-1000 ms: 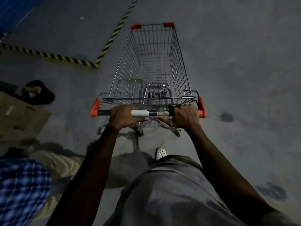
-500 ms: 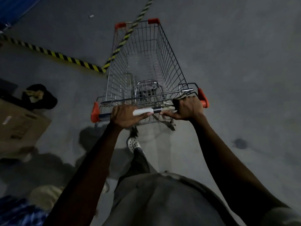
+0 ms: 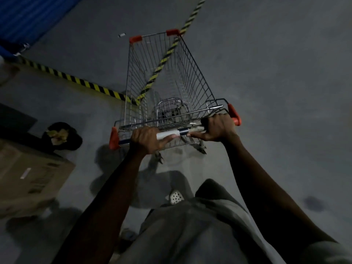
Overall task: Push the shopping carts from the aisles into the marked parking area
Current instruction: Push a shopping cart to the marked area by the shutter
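Cart (image 3: 167, 79) is now yawed left vs 1 s ago. Back then it sits square ahead w/ the hazard tape (image 3: 76, 80) corner off to its left; now the basket covers that corner and the nose pts across the diagonal stripe. Your right hand (image 3: 219, 128) leads, your left hand (image 3: 147, 139) trails, so you're mid-turn. Fingers (image 3: 213, 119) of both hands are clenched round the handle bar (image 3: 167, 134), one either side of its white sleeve.

Judgement: front end is entering the taped zone, rear wheels not yet over the line. Keep the swing going, then straighten.

Surface: bare grey concrete floor (image 3: 276, 73), dim light, dark stain (image 3: 312, 203) at right, small white scrap (image 3: 122, 35) ahead-left of the nose.

Room: blue shutter (image 3: 28, 14) top left. Cardboard box (image 3: 28, 178) and black bag (image 3: 61, 136) w/ scraps sit left of you, near the cart's rear corner. Watch clearance there.
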### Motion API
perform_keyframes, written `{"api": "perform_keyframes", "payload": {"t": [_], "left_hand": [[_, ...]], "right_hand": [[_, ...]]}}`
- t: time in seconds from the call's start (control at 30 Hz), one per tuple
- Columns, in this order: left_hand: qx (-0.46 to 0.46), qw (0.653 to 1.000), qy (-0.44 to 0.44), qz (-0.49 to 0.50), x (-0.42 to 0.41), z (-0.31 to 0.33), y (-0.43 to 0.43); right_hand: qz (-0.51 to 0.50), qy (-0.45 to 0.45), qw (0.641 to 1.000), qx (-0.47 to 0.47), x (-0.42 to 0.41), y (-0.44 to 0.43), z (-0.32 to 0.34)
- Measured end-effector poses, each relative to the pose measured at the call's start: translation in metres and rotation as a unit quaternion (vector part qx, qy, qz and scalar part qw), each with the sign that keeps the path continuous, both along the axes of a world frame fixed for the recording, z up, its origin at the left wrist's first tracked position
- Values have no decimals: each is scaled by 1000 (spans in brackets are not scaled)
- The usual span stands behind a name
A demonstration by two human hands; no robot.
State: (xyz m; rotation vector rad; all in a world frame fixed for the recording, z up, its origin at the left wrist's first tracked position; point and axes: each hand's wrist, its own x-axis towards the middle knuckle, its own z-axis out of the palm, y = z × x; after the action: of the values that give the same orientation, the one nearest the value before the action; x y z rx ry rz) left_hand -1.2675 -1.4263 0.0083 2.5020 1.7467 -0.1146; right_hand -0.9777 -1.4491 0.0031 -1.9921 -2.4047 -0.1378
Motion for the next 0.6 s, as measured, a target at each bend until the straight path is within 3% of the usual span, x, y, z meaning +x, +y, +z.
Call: {"api": "perform_keyframes", "payload": {"t": [0.27,0.37,0.53,0.6], "left_hand": [[34,998,36,25,-29,-3,129],[135,991,-12,-18,-33,-13,180],[141,987,-82,16,-32,-5,261],[99,988,-93,74,-30,0,297]], "right_hand": [[26,-2,1000,1,-28,148,2],[44,9,999,13,-29,211,2],[80,18,996,17,-33,321,6],[100,15,995,6,-35,367,9]]}}
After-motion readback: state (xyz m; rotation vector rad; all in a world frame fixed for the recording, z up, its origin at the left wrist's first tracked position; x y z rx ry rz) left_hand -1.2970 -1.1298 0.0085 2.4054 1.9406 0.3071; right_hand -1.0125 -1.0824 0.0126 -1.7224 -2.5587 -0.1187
